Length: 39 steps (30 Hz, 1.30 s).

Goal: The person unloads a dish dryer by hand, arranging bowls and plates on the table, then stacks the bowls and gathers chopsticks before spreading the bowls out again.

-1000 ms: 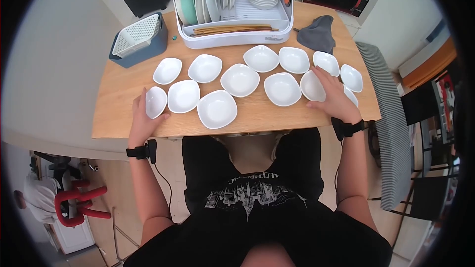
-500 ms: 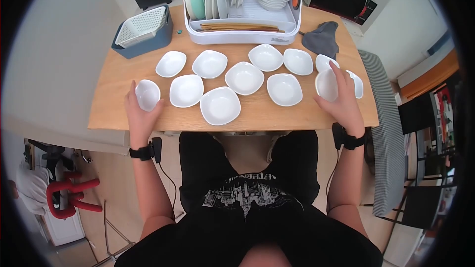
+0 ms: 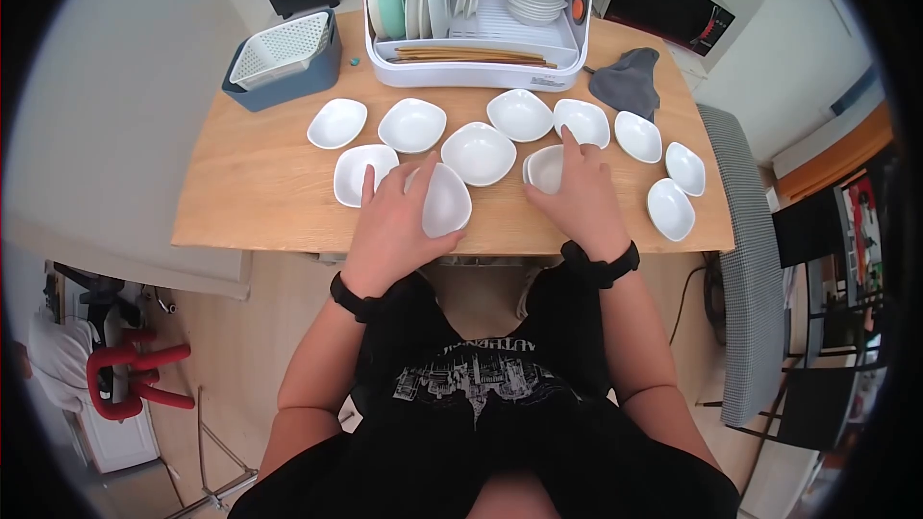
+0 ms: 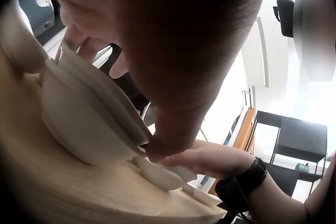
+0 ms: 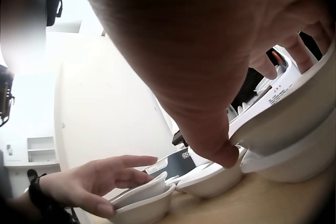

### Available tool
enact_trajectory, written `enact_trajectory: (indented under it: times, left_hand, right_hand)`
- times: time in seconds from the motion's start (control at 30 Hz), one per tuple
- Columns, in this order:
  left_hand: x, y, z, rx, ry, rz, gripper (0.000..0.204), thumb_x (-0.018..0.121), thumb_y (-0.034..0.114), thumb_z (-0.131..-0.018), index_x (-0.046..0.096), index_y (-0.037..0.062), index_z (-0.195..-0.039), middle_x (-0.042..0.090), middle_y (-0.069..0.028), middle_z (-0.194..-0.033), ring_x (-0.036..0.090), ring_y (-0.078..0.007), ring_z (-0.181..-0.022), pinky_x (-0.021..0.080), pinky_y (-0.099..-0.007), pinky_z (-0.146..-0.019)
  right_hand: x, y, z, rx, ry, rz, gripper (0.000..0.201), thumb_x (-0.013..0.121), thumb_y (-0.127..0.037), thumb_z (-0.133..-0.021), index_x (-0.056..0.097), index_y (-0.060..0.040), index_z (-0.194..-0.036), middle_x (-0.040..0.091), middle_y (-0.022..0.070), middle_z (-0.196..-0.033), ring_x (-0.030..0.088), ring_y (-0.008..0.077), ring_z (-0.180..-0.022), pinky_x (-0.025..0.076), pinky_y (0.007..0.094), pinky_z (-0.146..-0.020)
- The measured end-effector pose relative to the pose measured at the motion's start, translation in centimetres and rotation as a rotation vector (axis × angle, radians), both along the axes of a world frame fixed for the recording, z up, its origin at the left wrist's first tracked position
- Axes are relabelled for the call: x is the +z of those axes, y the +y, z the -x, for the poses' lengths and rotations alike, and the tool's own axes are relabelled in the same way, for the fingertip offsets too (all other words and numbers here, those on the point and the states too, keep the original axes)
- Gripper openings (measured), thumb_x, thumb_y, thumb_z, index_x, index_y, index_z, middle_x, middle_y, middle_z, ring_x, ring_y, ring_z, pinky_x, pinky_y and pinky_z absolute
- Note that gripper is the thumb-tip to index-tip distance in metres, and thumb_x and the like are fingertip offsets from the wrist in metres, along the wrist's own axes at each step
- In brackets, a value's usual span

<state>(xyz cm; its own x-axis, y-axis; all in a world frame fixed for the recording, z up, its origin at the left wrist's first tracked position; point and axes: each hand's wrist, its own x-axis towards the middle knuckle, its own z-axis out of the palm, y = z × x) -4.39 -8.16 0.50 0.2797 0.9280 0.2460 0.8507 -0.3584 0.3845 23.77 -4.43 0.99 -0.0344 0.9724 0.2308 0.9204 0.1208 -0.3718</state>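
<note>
My left hand (image 3: 392, 231) grips the rim of a white bowl (image 3: 448, 200) at the table's front middle. The left wrist view shows it nested in another white bowl (image 4: 79, 119), thumb at the near rim. To the right, my right hand (image 3: 588, 200) holds a second white bowl (image 3: 547, 171) between thumb and fingers. In the right wrist view this bowl sits right over a lower white bowl (image 5: 299, 158), their rims close together. A squarish bowl (image 3: 365, 175) lies partly behind my left fingers, and a round-cornered one (image 3: 478, 154) stands between the hands.
More white bowls stand along the back and right, including one near the right front (image 3: 670, 210). Behind them are an open dish box (image 3: 471, 73) with plates, bowls and chopsticks, a blue basket (image 3: 293, 88) and a grey cloth (image 3: 625, 82). A microwave (image 3: 663, 0) stands back right.
Both hands have moved inward, each carrying a bowl: the left from the table's left end onto the front middle bowl, the right leftward over another bowl.
</note>
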Motion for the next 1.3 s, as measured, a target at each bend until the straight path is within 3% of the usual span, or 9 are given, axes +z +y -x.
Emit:
enact_trajectory:
  times: [0.03,0.1,0.33,0.5,0.63,0.87,0.97,1.07,1.3]
  left_hand:
    - [-0.1,-0.1,-0.1,-0.001,-0.001,0.000,0.109,0.094,0.040,-0.076,0.042,0.0085,-0.166,0.057,-0.0199,-0.149,0.053,-0.0409,-0.143,0.026,-0.0686,-0.127]
    - [-0.3,-0.1,-0.2,0.027,0.032,-0.008,0.110,0.093,0.044,-0.076,0.041,0.0124,-0.167,0.056,-0.0179,-0.151,0.047,-0.0428,-0.149,0.009,-0.0792,-0.126]
    - [-0.3,0.4,0.8,0.024,0.089,-0.009,0.106,0.092,0.047,-0.079,0.042,0.0145,-0.166,0.055,-0.0176,-0.154,0.041,-0.0479,-0.153,0.005,-0.0793,-0.125]
    - [0.2,1.9,6.8,0.046,-0.081,0.036,0.082,0.087,0.030,-0.089,0.050,0.0110,-0.160,0.051,-0.0198,-0.159,0.040,-0.0443,-0.154,0.027,-0.0582,-0.130]
    - [-0.1,3.2,10.7,-0.059,-0.215,0.089,0.079,0.087,0.017,-0.085,0.055,0.0081,-0.156,0.048,-0.0219,-0.161,0.043,-0.0461,-0.150,0.042,-0.0490,-0.124]
    - [-0.3,5.5,11.5,-0.148,-0.027,0.178,0.096,0.092,0.023,-0.077,0.049,0.0091,-0.162,0.045,-0.0224,-0.163,0.039,-0.0462,-0.153,0.038,-0.0502,-0.127]
    - [-0.4,6.6,11.0,-0.181,-0.005,0.189,0.099,0.093,0.024,-0.074,0.049,0.0093,-0.162,0.047,-0.0228,-0.161,0.041,-0.0452,-0.151,0.037,-0.0506,-0.127]
    - [0.1,6.9,10.9,-0.154,-0.001,0.220,0.099,0.093,0.023,-0.073,0.050,0.0093,-0.161,0.050,-0.0221,-0.157,0.046,-0.0441,-0.146,0.040,-0.0504,-0.124]
    - [3.2,3.5,9.2,0.052,-0.217,0.016,0.098,0.095,0.024,-0.073,0.051,0.0067,-0.159,0.054,-0.0249,-0.147,0.055,-0.0436,-0.136,0.049,-0.0480,-0.115]
  right_hand:
    - [0.4,0.0,0.1,-0.005,0.008,0.069,0.100,0.086,-0.041,-0.083,0.041,-0.0014,-0.164,0.057,0.0316,-0.141,0.061,0.0503,-0.123,0.054,0.0523,-0.106]
    - [0.5,0.0,0.2,-0.007,0.016,0.139,0.102,0.086,-0.042,-0.085,0.039,-0.0011,-0.165,0.054,0.0329,-0.145,0.058,0.0500,-0.130,0.052,0.0514,-0.110]
    - [-1.1,0.5,-0.6,0.076,-0.071,0.009,0.096,0.085,-0.042,-0.085,0.044,-0.0030,-0.162,0.056,0.0284,-0.146,0.060,0.0482,-0.125,0.055,0.0523,-0.105]
    - [1.4,3.9,-0.8,0.121,-0.098,-0.056,0.087,0.082,-0.038,-0.088,0.047,-0.0031,-0.160,0.059,0.0252,-0.146,0.059,0.0474,-0.129,0.052,0.0516,-0.108]
    - [1.6,9.8,-0.6,0.337,-0.163,0.060,0.080,0.080,-0.022,-0.087,0.049,-0.0050,-0.159,0.058,0.0197,-0.154,0.057,0.0452,-0.130,0.049,0.0543,-0.114]
    - [3.1,14.7,0.9,0.645,-0.446,0.258,0.100,0.081,0.002,-0.070,0.047,-0.0153,-0.163,0.052,0.0045,-0.165,0.053,0.0412,-0.134,0.042,0.0468,-0.120]
    - [3.2,15.6,1.7,0.566,-0.523,0.435,0.101,0.082,0.002,-0.069,0.047,-0.0158,-0.163,0.049,0.0023,-0.168,0.051,0.0400,-0.137,0.038,0.0464,-0.121]
    - [3.3,15.1,1.7,0.676,-0.574,0.285,0.096,0.082,-0.002,-0.072,0.050,-0.0160,-0.161,0.057,0.0147,-0.153,0.051,0.0404,-0.139,0.041,0.0490,-0.119]
    - [4.1,15.3,1.0,0.652,-0.533,0.196,0.103,0.089,-0.009,-0.064,0.049,-0.0054,-0.159,0.058,0.0185,-0.145,0.048,0.0391,-0.141,0.039,0.0483,-0.119]
